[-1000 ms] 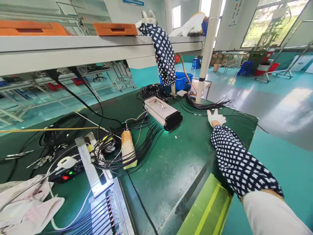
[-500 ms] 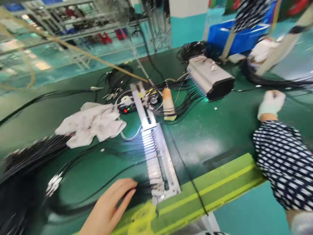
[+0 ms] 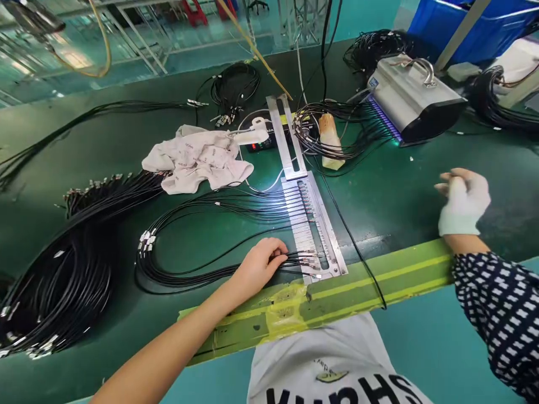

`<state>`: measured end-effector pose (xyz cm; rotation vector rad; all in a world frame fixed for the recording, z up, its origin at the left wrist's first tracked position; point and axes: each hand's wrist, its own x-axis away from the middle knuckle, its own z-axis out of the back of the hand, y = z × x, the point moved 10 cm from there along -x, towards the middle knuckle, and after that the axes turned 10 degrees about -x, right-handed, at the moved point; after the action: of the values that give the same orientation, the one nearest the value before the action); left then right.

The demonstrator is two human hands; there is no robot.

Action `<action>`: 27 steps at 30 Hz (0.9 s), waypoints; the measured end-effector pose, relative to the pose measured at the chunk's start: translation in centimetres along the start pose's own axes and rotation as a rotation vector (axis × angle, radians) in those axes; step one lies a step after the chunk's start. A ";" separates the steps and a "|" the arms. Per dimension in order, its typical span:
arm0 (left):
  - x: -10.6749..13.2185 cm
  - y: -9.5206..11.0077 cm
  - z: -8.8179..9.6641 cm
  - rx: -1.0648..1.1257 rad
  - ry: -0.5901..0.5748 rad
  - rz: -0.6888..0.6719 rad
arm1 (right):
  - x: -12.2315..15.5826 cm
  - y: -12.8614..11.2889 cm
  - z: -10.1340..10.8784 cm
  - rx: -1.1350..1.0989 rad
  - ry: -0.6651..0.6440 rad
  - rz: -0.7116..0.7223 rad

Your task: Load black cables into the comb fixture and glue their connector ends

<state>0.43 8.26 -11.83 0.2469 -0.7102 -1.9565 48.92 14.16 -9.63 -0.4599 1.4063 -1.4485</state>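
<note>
One slotted metal fixture [image 3: 326,224] lies on one green bench [image 3: 379,207], and two hands are out, one to each side of it. The left hand [image 3: 261,261], bare, is just left of the fixture's near end, thumb and forefinger brought together on a bundle of black cables [image 3: 197,279], too many to count singly. These cables are thin and glossy, with small silvery tips resting on the fixture's near end; they loop out to its left, where a cluster of pale connectors [image 3: 147,240] sits on the bend. More black strands fan across the fixture's brightly lit middle. The right hand [image 3: 465,199], in one white glove, is well to the right of the fixture, fingers curled inward; whether they grip anything I cannot tell. Also left of the fixture are one crumpled white cloth [image 3: 202,157] and one large cable heap [image 3: 80,292]. Just right of its far end is one brown-and-cream block [image 3: 330,143]; farther right, one silver housing [image 3: 421,90] with one handle and a row of violet light beneath.
</note>
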 end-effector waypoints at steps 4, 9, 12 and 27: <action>-0.1 -1.0 0.8 0.194 0.030 0.075 | 2.8 -2.7 -6.6 -0.067 -0.060 0.062; -0.1 -0.8 6.7 0.077 0.323 0.104 | 5.1 -5.3 -16.2 -0.091 -0.412 0.121; -1.6 0.3 9.2 -0.119 0.451 0.021 | 5.6 -6.9 -19.7 -0.014 -0.558 0.251; -8.5 0.7 2.9 -0.267 0.307 -0.182 | 4.3 -6.0 -21.7 -0.031 -0.620 0.120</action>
<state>3.70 16.44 -10.17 0.4482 -0.2300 -2.0981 26.93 20.38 -11.12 -0.7544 0.9373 -1.0587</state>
